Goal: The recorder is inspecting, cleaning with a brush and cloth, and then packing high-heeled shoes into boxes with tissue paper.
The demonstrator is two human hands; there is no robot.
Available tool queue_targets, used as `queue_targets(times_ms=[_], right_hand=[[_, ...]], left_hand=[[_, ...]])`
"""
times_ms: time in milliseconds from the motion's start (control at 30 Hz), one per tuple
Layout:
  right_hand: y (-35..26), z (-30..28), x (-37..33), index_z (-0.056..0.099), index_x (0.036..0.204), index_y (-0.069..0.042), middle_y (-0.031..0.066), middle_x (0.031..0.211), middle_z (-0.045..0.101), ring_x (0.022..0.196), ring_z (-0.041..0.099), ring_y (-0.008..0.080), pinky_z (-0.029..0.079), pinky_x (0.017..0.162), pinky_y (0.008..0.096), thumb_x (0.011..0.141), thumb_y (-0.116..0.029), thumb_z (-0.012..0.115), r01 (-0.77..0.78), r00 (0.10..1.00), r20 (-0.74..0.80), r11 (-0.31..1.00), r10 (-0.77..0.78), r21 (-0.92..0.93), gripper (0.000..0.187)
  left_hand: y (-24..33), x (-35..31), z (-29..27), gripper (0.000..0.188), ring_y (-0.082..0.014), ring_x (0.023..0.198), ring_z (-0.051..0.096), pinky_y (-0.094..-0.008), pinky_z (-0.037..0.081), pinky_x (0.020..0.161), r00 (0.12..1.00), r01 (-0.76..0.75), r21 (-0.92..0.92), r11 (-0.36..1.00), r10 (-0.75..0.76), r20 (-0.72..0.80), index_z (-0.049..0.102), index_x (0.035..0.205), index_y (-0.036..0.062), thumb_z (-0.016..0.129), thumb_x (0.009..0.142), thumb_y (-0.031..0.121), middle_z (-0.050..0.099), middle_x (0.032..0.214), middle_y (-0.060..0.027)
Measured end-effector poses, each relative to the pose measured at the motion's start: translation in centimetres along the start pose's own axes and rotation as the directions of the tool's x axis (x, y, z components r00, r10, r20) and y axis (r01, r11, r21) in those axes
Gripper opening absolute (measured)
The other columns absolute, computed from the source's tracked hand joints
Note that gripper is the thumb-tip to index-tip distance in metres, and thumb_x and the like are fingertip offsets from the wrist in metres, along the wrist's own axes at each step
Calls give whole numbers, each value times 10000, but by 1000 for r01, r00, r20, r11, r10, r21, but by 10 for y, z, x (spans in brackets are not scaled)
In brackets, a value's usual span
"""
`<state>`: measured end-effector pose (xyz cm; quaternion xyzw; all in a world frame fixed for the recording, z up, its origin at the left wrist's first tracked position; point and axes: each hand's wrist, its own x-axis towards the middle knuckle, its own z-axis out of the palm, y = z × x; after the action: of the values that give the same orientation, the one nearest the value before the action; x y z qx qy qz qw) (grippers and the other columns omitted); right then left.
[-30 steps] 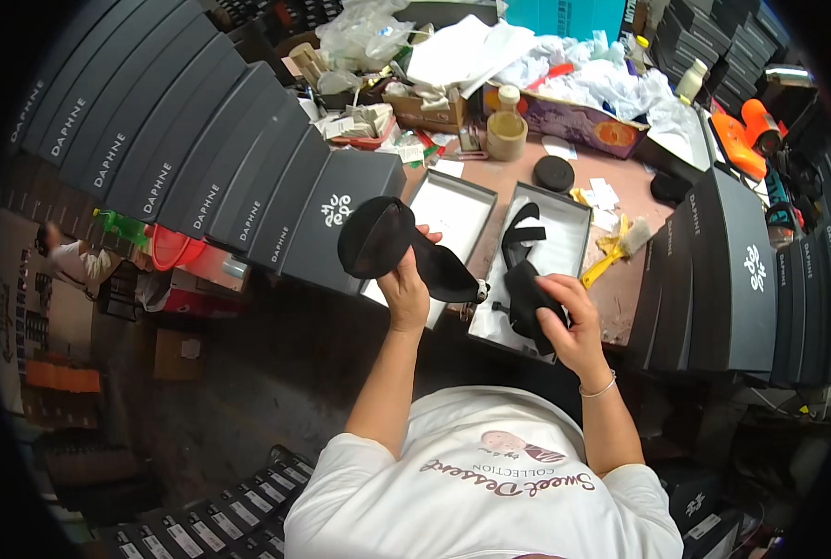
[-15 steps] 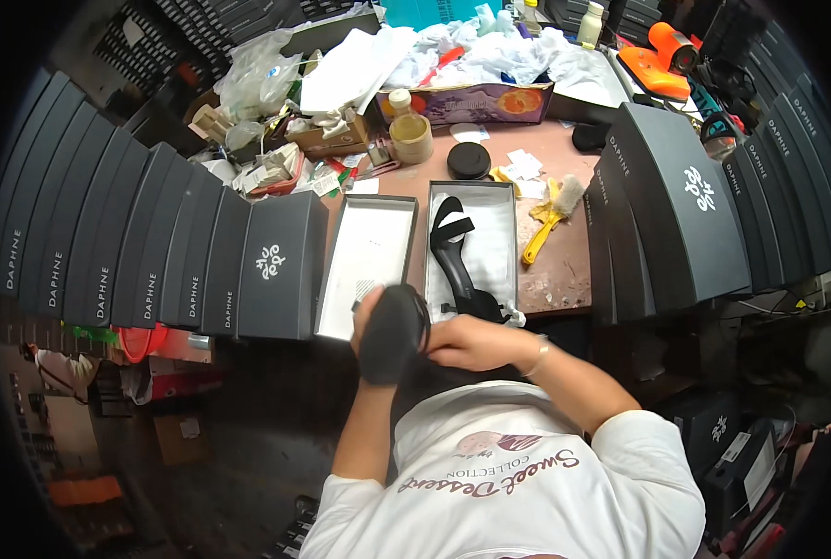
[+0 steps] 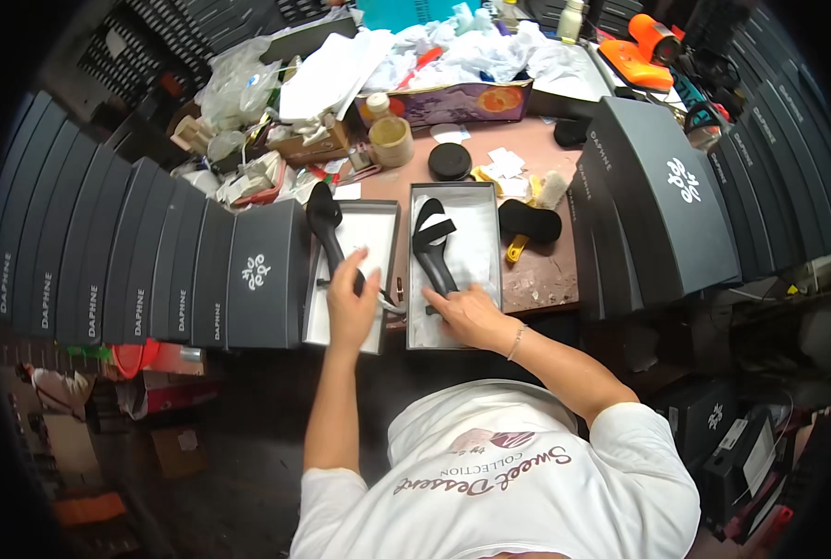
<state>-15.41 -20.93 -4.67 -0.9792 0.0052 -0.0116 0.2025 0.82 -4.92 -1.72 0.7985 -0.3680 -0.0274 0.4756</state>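
Observation:
My left hand [image 3: 352,303] is closed round the heel end of a black open-toe sandal [image 3: 326,228], whose toe points away from me over the white-lined box lid [image 3: 388,244]. A thin strap trails beside that hand. To its right, a second black sandal [image 3: 431,244] lies on white paper in an open shoebox [image 3: 497,200]. My right hand [image 3: 474,317] reaches over the near end of this box, thumb and fingers on that sandal's heel end, which they partly hide.
A black rounded pad-like thing [image 3: 531,222] lies across a yellow-handled brush [image 3: 516,249] on the table [image 3: 544,291]. Beyond the box sit a round black tin [image 3: 450,162] and a glue jar [image 3: 391,140]. Dark shoeboxes [image 3: 268,275] stand in rows at left and right [image 3: 658,196].
My left hand has moved forward from near my body, bringing its sandal over the lid. My right hand has shifted to the boxed sandal. The black pad-like thing now lies over the brush.

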Motion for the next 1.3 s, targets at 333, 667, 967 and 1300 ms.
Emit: queue_targets(times_ms=[333,667,967,1300], right_hand=[[37,-165,-34,624,1012,-39,162,776,660,749,649,338,509,660,427,740,-115,663,-333,939,-165,914,300,-231,285],[91,-111,-34,643,1018,-29,139,968,622,916,610,324,484,775,417,784,-60,658,-300,899,-387,932,205,-204,237],[22,-68,19,359,1411,-78,202,1381,412,1229,459,379,413,1010,417,760,-277,774,71,992,-127,894,-16,443,797],[33,-64,21,579,1155,-67,139,1030,617,876,645,327,511,767,376,764,-178,747,-72,962,-226,939,155,337,439]], left_hand=[[59,-29,57,486,-366,1173,496,-412,442,951,869,-310,91,946,243,430,539,1253,61,694,798,129,557,1212,-206],[22,7,56,343,-289,778,645,-353,508,719,991,31,-123,992,-14,134,627,1162,55,571,834,-28,650,881,-167],[-21,-34,41,162,-150,777,622,-294,497,704,987,158,-285,946,-155,31,625,1020,-23,574,868,-2,657,907,-82],[15,-8,43,319,-347,896,582,-411,469,791,967,-143,-34,989,147,206,624,1100,7,556,791,-37,603,964,-160]])
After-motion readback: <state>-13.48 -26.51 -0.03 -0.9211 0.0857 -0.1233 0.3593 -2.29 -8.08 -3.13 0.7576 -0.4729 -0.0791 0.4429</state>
